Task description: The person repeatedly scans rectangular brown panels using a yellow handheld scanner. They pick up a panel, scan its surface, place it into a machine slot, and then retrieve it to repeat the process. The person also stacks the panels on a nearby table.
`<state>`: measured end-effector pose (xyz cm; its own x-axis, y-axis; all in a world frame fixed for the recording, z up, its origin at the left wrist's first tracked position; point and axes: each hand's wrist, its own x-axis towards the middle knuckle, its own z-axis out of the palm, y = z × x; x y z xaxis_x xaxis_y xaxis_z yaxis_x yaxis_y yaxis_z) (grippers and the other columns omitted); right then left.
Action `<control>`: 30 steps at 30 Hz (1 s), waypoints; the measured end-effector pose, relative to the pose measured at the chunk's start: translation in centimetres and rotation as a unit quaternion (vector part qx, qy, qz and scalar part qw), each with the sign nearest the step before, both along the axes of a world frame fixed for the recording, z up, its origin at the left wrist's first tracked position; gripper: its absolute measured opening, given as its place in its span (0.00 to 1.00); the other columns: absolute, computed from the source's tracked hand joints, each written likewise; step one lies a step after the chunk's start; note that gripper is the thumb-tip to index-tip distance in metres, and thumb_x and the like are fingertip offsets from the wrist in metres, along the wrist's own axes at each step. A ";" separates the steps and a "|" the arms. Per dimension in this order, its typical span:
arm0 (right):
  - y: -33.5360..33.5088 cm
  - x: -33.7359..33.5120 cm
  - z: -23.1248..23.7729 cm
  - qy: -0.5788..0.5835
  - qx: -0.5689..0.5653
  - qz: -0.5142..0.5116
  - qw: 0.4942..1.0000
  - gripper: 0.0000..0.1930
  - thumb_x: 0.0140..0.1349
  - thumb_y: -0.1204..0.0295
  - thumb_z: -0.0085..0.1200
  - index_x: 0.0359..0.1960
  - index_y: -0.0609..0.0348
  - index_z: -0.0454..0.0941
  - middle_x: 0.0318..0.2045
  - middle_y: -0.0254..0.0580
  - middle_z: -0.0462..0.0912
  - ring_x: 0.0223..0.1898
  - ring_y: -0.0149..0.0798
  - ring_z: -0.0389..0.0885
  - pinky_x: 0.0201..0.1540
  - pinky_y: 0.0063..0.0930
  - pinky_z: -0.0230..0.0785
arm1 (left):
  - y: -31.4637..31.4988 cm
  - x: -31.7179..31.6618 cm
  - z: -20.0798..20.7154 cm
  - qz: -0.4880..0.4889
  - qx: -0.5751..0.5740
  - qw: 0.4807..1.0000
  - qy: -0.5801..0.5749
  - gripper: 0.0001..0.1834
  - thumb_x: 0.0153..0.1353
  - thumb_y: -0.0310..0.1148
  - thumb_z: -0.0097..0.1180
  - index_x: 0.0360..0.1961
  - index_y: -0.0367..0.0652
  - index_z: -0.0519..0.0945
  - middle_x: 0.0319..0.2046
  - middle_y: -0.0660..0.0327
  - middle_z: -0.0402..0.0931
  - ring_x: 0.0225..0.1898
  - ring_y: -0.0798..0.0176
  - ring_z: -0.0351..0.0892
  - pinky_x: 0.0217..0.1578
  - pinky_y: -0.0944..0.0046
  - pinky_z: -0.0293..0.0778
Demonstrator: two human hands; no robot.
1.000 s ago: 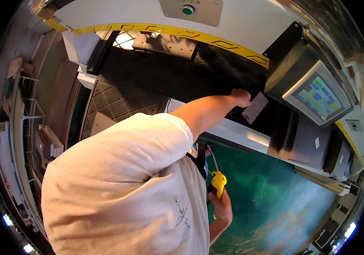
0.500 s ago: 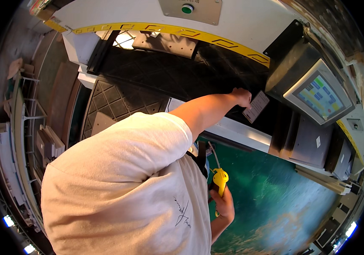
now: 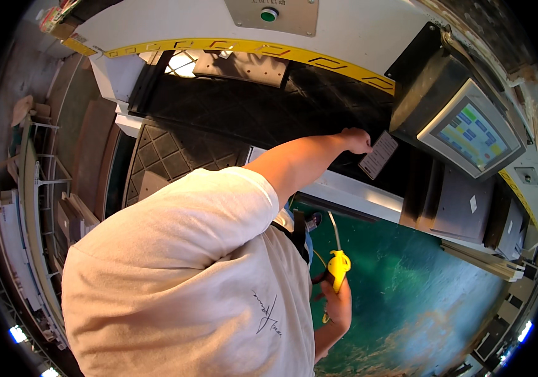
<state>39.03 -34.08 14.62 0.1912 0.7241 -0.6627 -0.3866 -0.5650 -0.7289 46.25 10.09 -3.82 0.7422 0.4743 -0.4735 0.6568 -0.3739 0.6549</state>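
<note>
My left hand (image 3: 357, 141) reaches over the dark machine bed (image 3: 219, 103). Its fingers are closed at the left edge of a pale printed card (image 3: 379, 154), which tilts over the bed's front right part. Lower down, my right hand (image 3: 338, 306) is wrapped round the grip of a yellow air blow gun (image 3: 339, 267). The gun's thin metal nozzle (image 3: 334, 227) points up and away from me, above the green floor. Part of the right hand's fingers is hidden behind the grip.
A touch-screen panel (image 3: 475, 133) juts out at the right. A yellow-striped machine beam (image 3: 237, 45) with a green button (image 3: 269, 15) crosses the top. Dark metal plates (image 3: 463, 204) stand at the right. Racks with boards (image 3: 43, 182) line the left. The floor (image 3: 394, 283) is green.
My right hand and the blow gun have moved slightly right and down, the nozzle swinging with them. My left hand stays at the card, its fingers shifted slightly. The view has tilted a little.
</note>
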 end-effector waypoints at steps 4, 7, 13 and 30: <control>0.1 0.5 1.4 -0.052 -0.002 -0.048 0.997 0.14 0.71 0.73 0.51 0.56 0.61 0.72 0.45 0.42 0.82 0.45 0.38 0.84 0.34 0.30 0.82 | 0.2 -0.2 -0.4 0.009 0.006 1.000 -0.013 0.20 0.63 0.57 0.65 0.47 0.57 0.89 0.50 0.63 0.87 0.58 0.55 0.83 0.60 0.47 0.71; -1.7 0.8 1.5 -0.078 -0.015 -0.054 0.995 0.12 0.72 0.73 0.51 0.54 0.61 0.73 0.44 0.42 0.82 0.45 0.37 0.84 0.32 0.28 0.81 | 0.1 0.0 -0.4 0.001 0.007 1.000 -0.012 0.20 0.63 0.57 0.65 0.47 0.57 0.88 0.49 0.64 0.87 0.57 0.55 0.83 0.59 0.48 0.72; -5.4 1.6 4.8 -0.183 -0.026 -0.117 0.976 0.16 0.74 0.70 0.51 0.59 0.61 0.70 0.44 0.41 0.80 0.44 0.36 0.84 0.28 0.26 0.79 | 0.2 -0.1 -0.7 0.005 0.017 1.000 -0.013 0.21 0.61 0.57 0.66 0.47 0.57 0.88 0.49 0.64 0.87 0.56 0.56 0.83 0.59 0.50 0.72; -6.2 0.6 4.2 -0.066 -0.036 -0.060 0.995 0.16 0.73 0.70 0.52 0.59 0.62 0.70 0.44 0.42 0.81 0.45 0.38 0.85 0.27 0.25 0.77 | 0.2 -0.1 -0.2 -0.002 -0.007 1.000 0.004 0.25 0.58 0.61 0.68 0.49 0.58 0.88 0.52 0.63 0.87 0.59 0.55 0.82 0.62 0.49 0.68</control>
<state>39.64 -40.32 18.80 0.3624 0.6429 -0.6748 -0.3580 -0.5725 -0.7377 46.19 10.32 -4.04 0.7407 0.4641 -0.4857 0.6599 -0.3667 0.6558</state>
